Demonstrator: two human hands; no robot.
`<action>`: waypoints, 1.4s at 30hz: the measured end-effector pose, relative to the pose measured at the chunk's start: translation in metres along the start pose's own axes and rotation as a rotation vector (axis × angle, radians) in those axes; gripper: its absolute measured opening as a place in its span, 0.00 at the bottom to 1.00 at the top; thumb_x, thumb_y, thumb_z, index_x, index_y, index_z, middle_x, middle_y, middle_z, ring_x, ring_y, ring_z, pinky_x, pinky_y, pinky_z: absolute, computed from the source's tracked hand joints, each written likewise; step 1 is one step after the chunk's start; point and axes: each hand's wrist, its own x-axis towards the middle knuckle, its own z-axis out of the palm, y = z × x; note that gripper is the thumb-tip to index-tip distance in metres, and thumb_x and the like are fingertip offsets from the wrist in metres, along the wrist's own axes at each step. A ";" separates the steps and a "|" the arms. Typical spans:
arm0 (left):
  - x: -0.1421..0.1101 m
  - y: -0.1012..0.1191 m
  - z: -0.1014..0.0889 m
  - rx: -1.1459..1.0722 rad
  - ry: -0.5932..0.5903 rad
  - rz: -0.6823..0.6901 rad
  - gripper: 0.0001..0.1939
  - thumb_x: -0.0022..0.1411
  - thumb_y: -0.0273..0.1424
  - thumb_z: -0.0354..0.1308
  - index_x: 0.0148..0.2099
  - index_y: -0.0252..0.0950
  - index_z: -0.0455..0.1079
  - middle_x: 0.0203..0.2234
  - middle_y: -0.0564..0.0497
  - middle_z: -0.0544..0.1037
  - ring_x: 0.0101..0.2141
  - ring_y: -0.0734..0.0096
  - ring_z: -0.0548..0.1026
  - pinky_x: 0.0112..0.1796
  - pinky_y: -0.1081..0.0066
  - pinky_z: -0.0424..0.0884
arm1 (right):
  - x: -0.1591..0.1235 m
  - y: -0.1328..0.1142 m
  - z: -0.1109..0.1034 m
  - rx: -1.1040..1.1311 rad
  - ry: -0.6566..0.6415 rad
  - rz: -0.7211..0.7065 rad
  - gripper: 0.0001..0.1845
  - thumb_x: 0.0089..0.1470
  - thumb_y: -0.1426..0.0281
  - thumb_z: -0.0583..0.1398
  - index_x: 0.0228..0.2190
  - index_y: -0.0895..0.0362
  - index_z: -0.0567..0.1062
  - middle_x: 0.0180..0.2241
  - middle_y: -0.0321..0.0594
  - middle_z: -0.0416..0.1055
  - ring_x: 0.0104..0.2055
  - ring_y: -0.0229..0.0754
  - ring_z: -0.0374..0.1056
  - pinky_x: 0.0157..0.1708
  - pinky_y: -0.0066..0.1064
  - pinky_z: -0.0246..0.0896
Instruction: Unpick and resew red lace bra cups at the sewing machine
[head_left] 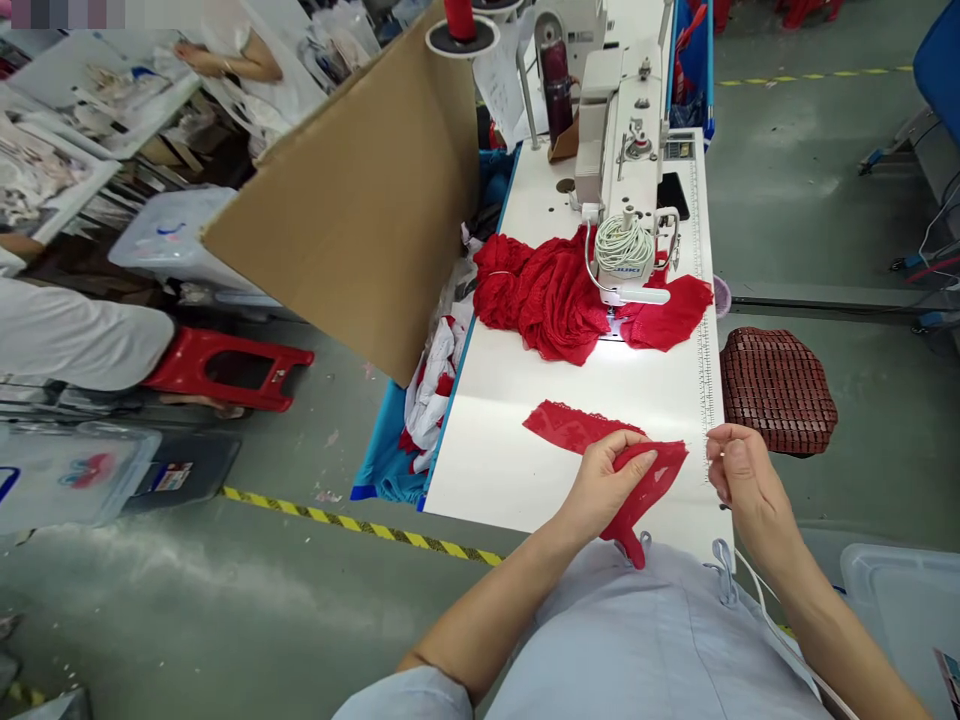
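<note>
My left hand (606,482) pinches a piece of red lace fabric (566,427) between thumb and fingers. One end of the lace lies flat on the white table, and the rest folds over my fingers and hangs toward my lap. To its right, at the table's ruler edge, my right hand (754,490) has its fingers curled together, apart from the lace. Whatever its fingertips may hold is too small to make out. Beyond both hands stands a white sewing machine (606,130), with a bunched heap of red fabric (540,300) under and beside its head.
A large cardboard sheet (360,190) stands along the table's left side, above a blue bin (394,480) of white and red cloth. A dark phone (673,196) lies by the machine. A woven-cover stool (780,390) is at the right. Other people sit at the left.
</note>
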 end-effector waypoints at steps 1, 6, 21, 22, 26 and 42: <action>0.000 0.000 -0.001 -0.020 -0.003 -0.019 0.17 0.56 0.44 0.65 0.37 0.34 0.71 0.29 0.52 0.74 0.29 0.73 0.70 0.32 0.72 0.65 | -0.001 -0.001 -0.004 -0.052 -0.028 -0.057 0.18 0.66 0.53 0.49 0.41 0.52 0.69 0.29 0.34 0.66 0.23 0.35 0.59 0.21 0.26 0.57; 0.000 0.003 0.000 -0.072 -0.005 -0.038 0.20 0.53 0.45 0.68 0.38 0.34 0.73 0.29 0.51 0.75 0.29 0.74 0.70 0.32 0.73 0.66 | -0.011 -0.008 -0.008 -0.439 -0.141 -0.453 0.17 0.66 0.72 0.50 0.49 0.51 0.75 0.26 0.34 0.68 0.26 0.36 0.65 0.25 0.25 0.59; -0.003 0.004 0.001 -0.037 0.000 -0.011 0.15 0.56 0.42 0.65 0.35 0.34 0.72 0.28 0.53 0.74 0.29 0.75 0.70 0.31 0.73 0.65 | -0.015 -0.010 -0.002 -0.826 -0.011 -0.664 0.27 0.60 0.79 0.52 0.54 0.46 0.77 0.23 0.32 0.70 0.21 0.33 0.59 0.17 0.23 0.45; -0.003 0.004 0.001 -0.033 -0.004 -0.006 0.14 0.56 0.41 0.65 0.35 0.34 0.71 0.28 0.53 0.74 0.29 0.75 0.70 0.31 0.73 0.65 | -0.015 -0.010 -0.002 -0.823 -0.007 -0.667 0.27 0.61 0.80 0.52 0.53 0.46 0.77 0.23 0.32 0.70 0.21 0.33 0.58 0.17 0.23 0.45; -0.005 0.004 0.001 0.001 -0.004 0.020 0.12 0.58 0.40 0.63 0.35 0.35 0.71 0.27 0.54 0.73 0.28 0.76 0.68 0.30 0.74 0.63 | -0.017 -0.011 -0.001 -0.801 0.006 -0.675 0.25 0.61 0.80 0.52 0.51 0.49 0.79 0.23 0.31 0.70 0.20 0.33 0.56 0.17 0.24 0.45; -0.002 -0.002 -0.005 -0.217 -0.085 -0.101 0.19 0.53 0.43 0.69 0.37 0.33 0.71 0.27 0.52 0.75 0.26 0.77 0.71 0.28 0.76 0.67 | -0.013 -0.014 0.004 0.244 -0.202 0.128 0.19 0.56 0.57 0.63 0.45 0.52 0.83 0.20 0.34 0.62 0.21 0.35 0.56 0.18 0.28 0.53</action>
